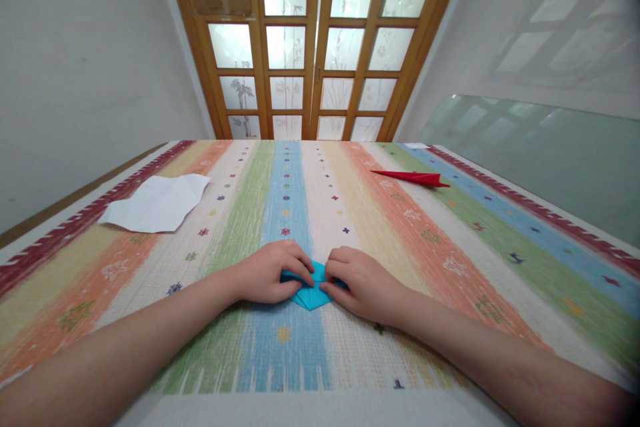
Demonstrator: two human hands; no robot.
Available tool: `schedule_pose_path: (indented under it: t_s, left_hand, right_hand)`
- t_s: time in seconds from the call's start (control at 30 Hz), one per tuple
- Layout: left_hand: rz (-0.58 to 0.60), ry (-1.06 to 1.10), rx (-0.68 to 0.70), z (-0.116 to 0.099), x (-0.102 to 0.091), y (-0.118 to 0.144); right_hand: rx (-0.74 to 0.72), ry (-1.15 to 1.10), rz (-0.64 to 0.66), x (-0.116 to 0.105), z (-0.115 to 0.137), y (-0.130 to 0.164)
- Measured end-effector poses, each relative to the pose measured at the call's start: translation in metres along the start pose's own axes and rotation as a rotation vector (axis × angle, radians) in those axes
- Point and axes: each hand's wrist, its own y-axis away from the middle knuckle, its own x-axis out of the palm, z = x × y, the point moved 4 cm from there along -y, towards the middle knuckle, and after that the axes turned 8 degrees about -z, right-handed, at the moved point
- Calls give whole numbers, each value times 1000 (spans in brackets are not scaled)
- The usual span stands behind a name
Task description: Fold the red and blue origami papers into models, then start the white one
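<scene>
Blue folded paper [311, 290]: lies flat on the striped cloth [450, 240] covering the worktop, near the front edge, between both hands. Left hand [270, 272]: fingers [300, 267] curled and pressed together, tips bearing down on the paper's left part. Right hand [363, 283]: fingers likewise bent and close, pressing the right part. White crumpled sheet [157, 203]: far left, well apart. Red folded paper plane [415, 177]: far right, well apart.

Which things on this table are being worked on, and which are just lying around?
In hand: blue folded paper, pressed flat by the left hand and right hand.
Lying about: white paper sheet far left; red folded paper far right, both on the striped cloth.
</scene>
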Motion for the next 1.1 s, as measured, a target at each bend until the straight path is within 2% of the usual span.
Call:
schedule_pose_path:
  t_s: [0.2,0.53,0.83,1.1]
  left_hand:
    - [71,-132,71,-10,0,-1]
    - [158,-316,236,-31,16,0]
    - [248,-379,186,-35,24,2]
    - [254,-395,169,-41,28,2]
  right_hand:
    - [13,13,1,-6,-4,-1]
    - [-99,-157,185,-32,-16,4]
    - [-152,-236,259,-35,-35,6]
    - [-26,-221,339,-40,-41,6]
